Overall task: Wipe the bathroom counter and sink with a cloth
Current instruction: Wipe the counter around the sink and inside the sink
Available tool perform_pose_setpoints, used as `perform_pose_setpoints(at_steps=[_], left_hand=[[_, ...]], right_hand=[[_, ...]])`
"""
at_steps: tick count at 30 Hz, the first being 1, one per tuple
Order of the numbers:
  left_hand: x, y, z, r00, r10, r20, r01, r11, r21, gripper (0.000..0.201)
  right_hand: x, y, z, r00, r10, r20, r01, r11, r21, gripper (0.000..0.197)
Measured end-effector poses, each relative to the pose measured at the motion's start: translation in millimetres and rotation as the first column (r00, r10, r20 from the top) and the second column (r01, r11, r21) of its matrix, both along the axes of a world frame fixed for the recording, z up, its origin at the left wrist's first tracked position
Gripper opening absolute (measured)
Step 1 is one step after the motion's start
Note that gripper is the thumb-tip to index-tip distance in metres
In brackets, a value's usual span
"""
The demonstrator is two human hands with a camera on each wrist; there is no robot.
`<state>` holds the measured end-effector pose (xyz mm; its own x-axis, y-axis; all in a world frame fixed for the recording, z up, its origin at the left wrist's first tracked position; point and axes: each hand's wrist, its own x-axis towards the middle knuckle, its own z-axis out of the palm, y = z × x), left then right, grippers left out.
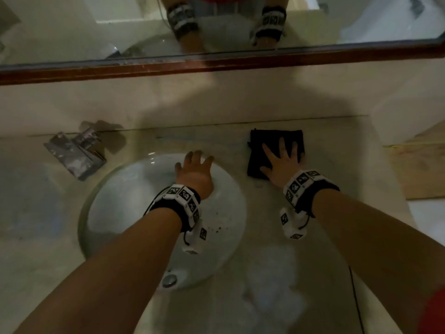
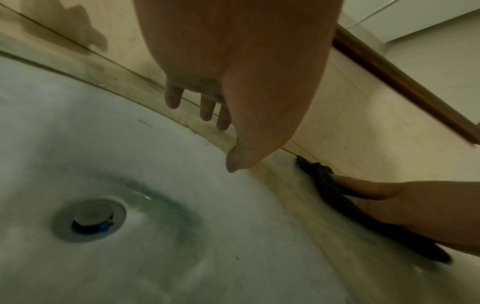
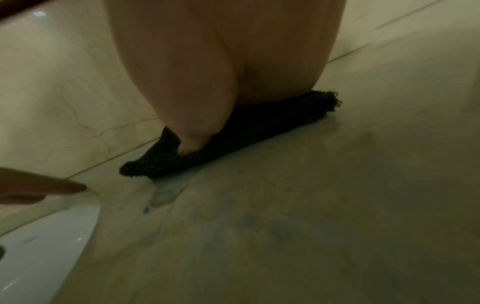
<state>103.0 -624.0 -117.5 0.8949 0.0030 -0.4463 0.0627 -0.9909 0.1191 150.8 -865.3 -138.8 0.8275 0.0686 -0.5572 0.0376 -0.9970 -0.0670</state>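
Observation:
A black cloth (image 1: 262, 143) (image 2: 327, 185) (image 3: 259, 123) lies flat on the beige counter (image 1: 313, 237) (image 3: 311, 205), to the right of the sink and near the back wall. My right hand (image 1: 281, 165) (image 3: 207, 72) (image 2: 415, 205) presses on it with fingers spread straight. The round white sink (image 1: 81, 213) (image 2: 130, 144) (image 3: 39, 246) has a metal drain (image 2: 89, 220). My left hand (image 1: 195, 169) (image 2: 233, 82) reaches over the basin, its straight fingers at the far rim, holding nothing.
A crumpled silver packet (image 1: 74, 153) lies on the counter at the back left. A mirror with a dark wooden frame (image 1: 216, 63) runs along the wall behind. A wooden board (image 1: 419, 169) adjoins the counter on the right. A thin black cable (image 1: 356, 297) hangs near my right forearm.

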Motion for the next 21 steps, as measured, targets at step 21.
perform_pose_setpoints(at_steps=[21], left_hand=[[17.4,70.0,-16.8,0.994,-0.043,0.102,0.038,0.998,0.05,0.074]], right_hand=[[24.9,129.8,-19.8,0.98,0.117,0.163,-0.122,0.992,0.02,0.066]])
